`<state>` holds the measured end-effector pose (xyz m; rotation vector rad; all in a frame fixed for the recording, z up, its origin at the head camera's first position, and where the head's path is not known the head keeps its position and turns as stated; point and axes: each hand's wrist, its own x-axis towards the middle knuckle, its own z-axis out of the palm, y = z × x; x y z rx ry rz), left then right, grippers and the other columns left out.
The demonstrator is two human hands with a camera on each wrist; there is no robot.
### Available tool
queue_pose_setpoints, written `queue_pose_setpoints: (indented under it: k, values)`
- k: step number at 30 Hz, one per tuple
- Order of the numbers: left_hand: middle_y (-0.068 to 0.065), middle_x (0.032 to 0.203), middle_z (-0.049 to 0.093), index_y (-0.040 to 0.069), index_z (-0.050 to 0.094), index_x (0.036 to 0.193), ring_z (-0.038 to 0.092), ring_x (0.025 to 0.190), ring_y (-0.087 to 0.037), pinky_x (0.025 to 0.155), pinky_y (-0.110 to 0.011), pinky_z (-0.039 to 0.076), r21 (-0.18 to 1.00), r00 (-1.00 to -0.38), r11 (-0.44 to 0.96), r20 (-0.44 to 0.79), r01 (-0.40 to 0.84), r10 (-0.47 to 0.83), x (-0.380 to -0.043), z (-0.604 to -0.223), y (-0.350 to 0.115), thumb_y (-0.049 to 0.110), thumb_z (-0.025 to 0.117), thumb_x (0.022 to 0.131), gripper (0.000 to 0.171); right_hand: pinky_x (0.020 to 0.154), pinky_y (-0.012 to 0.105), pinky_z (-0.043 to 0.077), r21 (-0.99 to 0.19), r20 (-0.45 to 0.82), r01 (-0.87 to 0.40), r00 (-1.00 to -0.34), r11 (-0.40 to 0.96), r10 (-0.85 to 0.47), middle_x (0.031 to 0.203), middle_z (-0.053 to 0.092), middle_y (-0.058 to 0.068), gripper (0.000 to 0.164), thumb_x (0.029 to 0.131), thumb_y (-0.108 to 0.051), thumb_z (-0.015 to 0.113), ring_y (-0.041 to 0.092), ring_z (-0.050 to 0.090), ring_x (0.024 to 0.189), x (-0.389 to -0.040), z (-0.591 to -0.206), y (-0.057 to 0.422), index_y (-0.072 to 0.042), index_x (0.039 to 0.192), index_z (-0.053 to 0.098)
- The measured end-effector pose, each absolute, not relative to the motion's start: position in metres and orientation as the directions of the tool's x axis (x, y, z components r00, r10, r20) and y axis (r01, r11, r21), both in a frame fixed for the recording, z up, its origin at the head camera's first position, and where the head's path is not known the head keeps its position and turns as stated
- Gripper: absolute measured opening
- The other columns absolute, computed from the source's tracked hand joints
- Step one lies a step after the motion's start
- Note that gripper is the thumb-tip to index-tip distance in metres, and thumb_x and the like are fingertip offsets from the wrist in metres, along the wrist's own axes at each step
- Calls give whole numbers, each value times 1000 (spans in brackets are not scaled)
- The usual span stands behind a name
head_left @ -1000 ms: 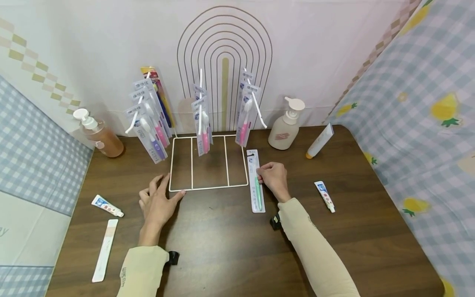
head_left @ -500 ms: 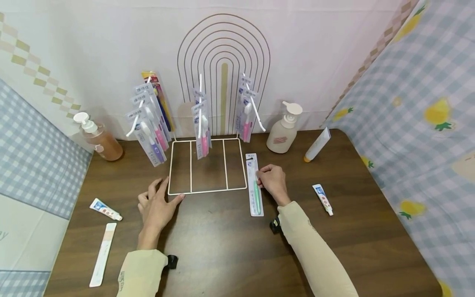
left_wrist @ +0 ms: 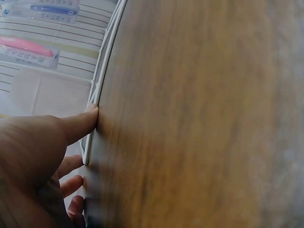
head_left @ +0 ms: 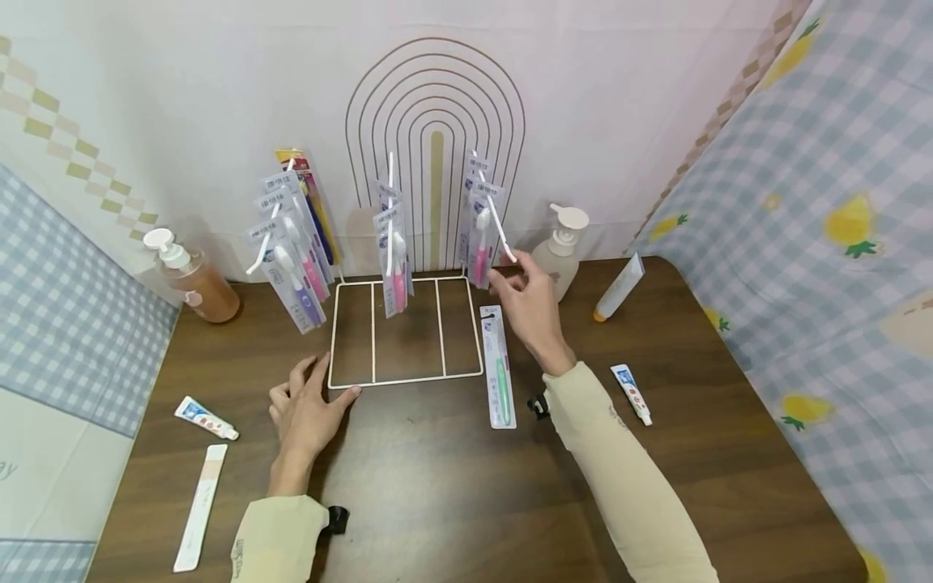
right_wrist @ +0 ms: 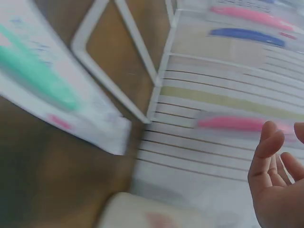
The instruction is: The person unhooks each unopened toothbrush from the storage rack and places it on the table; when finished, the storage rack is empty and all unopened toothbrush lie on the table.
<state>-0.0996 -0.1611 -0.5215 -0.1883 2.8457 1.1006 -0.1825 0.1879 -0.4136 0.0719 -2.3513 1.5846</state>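
Note:
My right hand (head_left: 534, 312) is raised by the tip of the white wire rack's right hook (head_left: 500, 228). In the right wrist view its loosely bent fingers (right_wrist: 267, 156) hold nothing and overlap a hanging pink toothbrush pack (right_wrist: 228, 122). A packaged green toothbrush (head_left: 503, 389) lies on the table below that hand, beside the rack's base (head_left: 408, 381). My left hand (head_left: 302, 417) rests at the base's front left corner. Its thumb (left_wrist: 80, 124) touches the front wire, and the other fingers lie along the left side. Packaged toothbrushes (head_left: 293, 287) hang from the left and middle hooks too.
Behind the right hand stands a cream pump bottle (head_left: 557, 251); an amber one (head_left: 197, 279) is at the far left. A white tube (head_left: 619, 289) stands upright at right. Small toothpaste tubes (head_left: 206, 418) lie on both sides, with a long white sachet (head_left: 200, 510) at left.
My right hand has let go of the packaged green toothbrush, leaving it on the table, and moved up and away to the right hook's tip. My left hand has stayed at the rack's corner.

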Motion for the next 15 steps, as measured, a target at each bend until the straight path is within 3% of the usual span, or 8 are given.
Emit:
queue_pose_setpoints:
  k: [4, 9, 12, 15]
  values:
    - [-20, 185, 30, 15, 41, 178, 27, 143, -58, 112, -72, 25, 661, -990, 738, -111, -138, -86, -98, -523, -162, 46, 78, 107, 86, 70, 15, 46, -842, 365, -275, -924, 464, 113, 126, 71, 32, 47, 109, -16, 79, 3, 63, 82, -192, -389, 181, 5, 149, 68]
    - [-21, 184, 31, 16, 41, 178, 27, 142, -60, 111, -73, 26, 663, -992, 738, -103, -127, -78, -98, -523, -161, 49, 78, 106, 87, 73, 13, 48, -808, 407, -292, -905, 512, 127, 132, 74, 29, 39, 108, -9, 77, 28, 71, 92, -202, -373, 178, 8, 142, 71]
    - [-21, 184, 30, 16, 41, 178, 27, 143, -60, 112, -73, 25, 662, -990, 737, -116, -138, -81, -99, -522, -160, 47, 78, 107, 87, 73, 14, 48, -804, 409, -295, -905, 517, 120, 123, 78, 29, 30, 108, -5, 75, 37, 74, 93, -204, -371, 177, 10, 134, 74]
    - [-20, 186, 28, 15, 39, 179, 25, 144, -58, 114, -73, 24, 657, -986, 737, -139, -160, -90, -99, -520, -160, 44, 78, 107, 86, 70, 15, 47, -797, 416, -302, -902, 523, 113, 108, 81, 28, 21, 109, -4, 73, 35, 73, 88, -206, -372, 176, 10, 124, 77]
